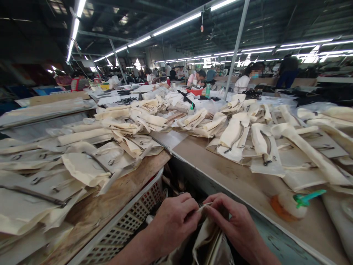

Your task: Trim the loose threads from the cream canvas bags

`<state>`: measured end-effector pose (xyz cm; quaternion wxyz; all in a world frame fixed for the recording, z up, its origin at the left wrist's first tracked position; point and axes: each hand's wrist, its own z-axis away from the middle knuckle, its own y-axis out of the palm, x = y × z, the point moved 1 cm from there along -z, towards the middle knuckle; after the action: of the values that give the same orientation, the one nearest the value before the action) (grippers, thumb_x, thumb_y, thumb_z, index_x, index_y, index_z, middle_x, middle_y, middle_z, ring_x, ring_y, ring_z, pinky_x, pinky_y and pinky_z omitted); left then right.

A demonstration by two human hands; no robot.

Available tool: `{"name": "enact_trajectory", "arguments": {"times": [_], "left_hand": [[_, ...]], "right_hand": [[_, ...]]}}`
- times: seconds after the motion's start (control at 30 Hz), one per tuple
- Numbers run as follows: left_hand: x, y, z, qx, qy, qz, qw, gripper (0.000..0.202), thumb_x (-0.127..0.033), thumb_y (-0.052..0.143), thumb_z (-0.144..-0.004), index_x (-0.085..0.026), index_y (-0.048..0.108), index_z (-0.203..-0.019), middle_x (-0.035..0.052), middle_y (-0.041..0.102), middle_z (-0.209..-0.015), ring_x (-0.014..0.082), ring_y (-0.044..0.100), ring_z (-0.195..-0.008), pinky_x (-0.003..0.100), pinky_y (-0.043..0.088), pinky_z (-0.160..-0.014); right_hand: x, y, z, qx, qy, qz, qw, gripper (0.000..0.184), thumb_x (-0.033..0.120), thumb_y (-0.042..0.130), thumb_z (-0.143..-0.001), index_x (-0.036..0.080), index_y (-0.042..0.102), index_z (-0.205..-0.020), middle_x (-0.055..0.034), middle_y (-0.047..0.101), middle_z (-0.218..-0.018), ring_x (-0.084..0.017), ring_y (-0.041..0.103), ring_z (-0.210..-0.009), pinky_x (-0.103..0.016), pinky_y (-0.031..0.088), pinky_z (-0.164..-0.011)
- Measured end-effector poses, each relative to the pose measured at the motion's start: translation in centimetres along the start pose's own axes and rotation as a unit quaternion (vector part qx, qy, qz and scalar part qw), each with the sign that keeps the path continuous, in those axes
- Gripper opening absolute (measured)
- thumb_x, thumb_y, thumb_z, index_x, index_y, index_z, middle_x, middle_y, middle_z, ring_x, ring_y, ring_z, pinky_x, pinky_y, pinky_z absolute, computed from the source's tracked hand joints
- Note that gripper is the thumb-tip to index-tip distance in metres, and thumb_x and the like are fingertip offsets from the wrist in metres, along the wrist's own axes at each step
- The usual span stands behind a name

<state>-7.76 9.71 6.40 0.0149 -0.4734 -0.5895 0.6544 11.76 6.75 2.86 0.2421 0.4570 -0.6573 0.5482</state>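
At the bottom centre my left hand [175, 217] and my right hand [234, 219] come close together. Both are closed, thumbs against fingers, pinching the upper edge of a cream fabric piece [208, 239]. The piece hangs down in folds below my fingers, and its lower part runs out of view. Nearest to my right hand, on the brown tabletop, is a squat bottle [288, 209] with orange-brown contents and a green nozzle. A white plastic basket [121, 224] with a perforated wall stands left of my left hand.
Stacks of cream fabric pieces with dark straps cover the left wooden table [129, 180] and the right brown table [198, 154]. A dark gap [182, 175] separates the tables. Beyond are a green bottle [207, 90], a red basin [194, 91] and several people at work.
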Motion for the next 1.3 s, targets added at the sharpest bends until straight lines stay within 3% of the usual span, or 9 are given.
{"name": "enact_trajectory", "arguments": {"times": [0.2, 0.37, 0.47, 0.63, 0.73, 0.87, 1.0, 1.17, 1.3], "left_hand": [[-0.8, -0.4, -0.9, 0.047, -0.030, -0.032, 0.998, 0.009, -0.027, 0.056, -0.093, -0.021, 0.060, -0.097, -0.0015, 0.066, -0.088, 0.0150, 0.062, -0.080, 0.022, 0.041, -0.068], [-0.3, -0.3, -1.8, 0.043, -0.053, -0.113, 0.991, 0.022, -0.022, 0.043, -0.096, -0.019, 0.057, -0.080, 0.0008, 0.066, -0.078, 0.0171, 0.063, -0.074, 0.025, 0.038, -0.066], [0.3, -0.7, -2.0, 0.014, -0.097, -0.118, 0.988, 0.021, -0.019, 0.043, -0.093, -0.018, 0.054, -0.075, 0.0017, 0.064, -0.070, 0.0178, 0.063, -0.069, 0.026, 0.033, -0.061], [-0.2, -2.2, -1.5, -0.021, -0.132, -0.110, 0.985, 0.022, -0.018, 0.046, -0.089, -0.018, 0.052, -0.067, -0.0017, 0.058, -0.060, 0.0140, 0.056, -0.059, 0.025, 0.029, -0.057], [-1.4, -3.4, -0.2, -0.018, -0.131, -0.087, 0.987, 0.023, -0.019, 0.049, -0.087, -0.018, 0.050, -0.064, -0.0045, 0.052, -0.055, 0.0117, 0.051, -0.055, 0.023, 0.028, -0.055], [-3.5, -4.3, 2.5, 0.007, -0.134, -0.082, 0.988, 0.021, -0.016, 0.050, -0.082, -0.019, 0.045, -0.062, -0.0057, 0.043, -0.052, 0.0115, 0.044, -0.051, 0.023, 0.023, -0.051], [-4.0, -3.8, 3.7, 0.055, -0.123, -0.181, 0.974, 0.013, -0.013, 0.048, -0.078, -0.021, 0.045, -0.067, -0.0035, 0.047, -0.056, 0.0157, 0.049, -0.055, 0.026, 0.030, -0.054], [-3.2, -3.6, 2.3, 0.034, 0.052, -0.171, 0.983, 0.039, 0.000, 0.044, -0.073, -0.017, 0.053, -0.106, 0.0103, 0.057, -0.120, 0.0244, 0.050, -0.116, 0.037, 0.041, -0.098], [-2.9, -3.9, 0.2, 0.146, 0.205, -0.128, 0.959, 0.043, 0.005, 0.039, -0.079, -0.017, 0.052, -0.113, 0.0085, 0.053, -0.133, 0.0189, 0.042, -0.128, 0.033, 0.030, -0.110]], "right_hand": [[0.1, 0.4, -0.7, -0.007, 0.033, -0.009, 0.999, 0.022, 0.034, 0.056, -0.093, 0.022, 0.049, -0.077, -0.0002, 0.068, -0.083, -0.013, 0.062, -0.070, -0.023, 0.049, -0.062], [0.9, -0.6, -0.5, -0.112, 0.001, 0.039, 0.993, 0.014, 0.034, 0.054, -0.095, 0.022, 0.049, -0.101, -0.0053, 0.066, -0.100, -0.020, 0.063, -0.095, -0.033, 0.051, -0.085], [3.7, -0.7, 0.3, -0.096, -0.109, 0.112, 0.983, 0.021, 0.028, 0.050, -0.098, 0.022, 0.052, -0.117, -0.0075, 0.066, -0.111, -0.020, 0.062, -0.103, -0.032, 0.048, -0.090], [5.7, 1.1, 1.9, 0.067, -0.333, 0.078, 0.937, 0.045, 0.044, 0.027, -0.106, 0.024, 0.063, -0.087, 0.0044, 0.073, -0.074, -0.009, 0.069, -0.082, -0.027, 0.034, -0.108], [3.5, 1.0, 3.0, 0.079, -0.292, 0.078, 0.950, 0.058, 0.048, 0.025, -0.105, 0.025, 0.061, -0.065, 0.0081, 0.069, -0.060, -0.006, 0.067, -0.064, -0.033, 0.019, -0.118], [1.8, -0.3, 4.9, 0.192, -0.168, 0.159, 0.954, 0.051, 0.043, 0.044, -0.101, 0.027, 0.061, -0.056, 0.0109, 0.066, -0.053, -0.006, 0.061, -0.044, -0.037, 0.042, -0.107], [3.4, -0.6, 6.6, 0.209, -0.170, 0.217, 0.938, 0.032, 0.034, 0.065, -0.088, 0.028, 0.062, -0.057, 0.0084, 0.064, -0.050, -0.012, 0.063, -0.050, -0.045, 0.047, -0.100], [4.5, 1.2, 8.7, 0.077, -0.190, 0.345, 0.916, 0.015, 0.027, 0.070, -0.080, 0.022, 0.059, -0.074, 0.0007, 0.065, -0.063, -0.020, 0.066, -0.059, -0.048, 0.055, -0.083], [3.2, 3.1, 10.5, -0.065, -0.071, 0.338, 0.936, 0.019, 0.024, 0.067, -0.077, 0.023, 0.048, -0.084, -0.0041, 0.061, -0.076, -0.021, 0.065, -0.066, -0.032, 0.057, -0.058]]}}
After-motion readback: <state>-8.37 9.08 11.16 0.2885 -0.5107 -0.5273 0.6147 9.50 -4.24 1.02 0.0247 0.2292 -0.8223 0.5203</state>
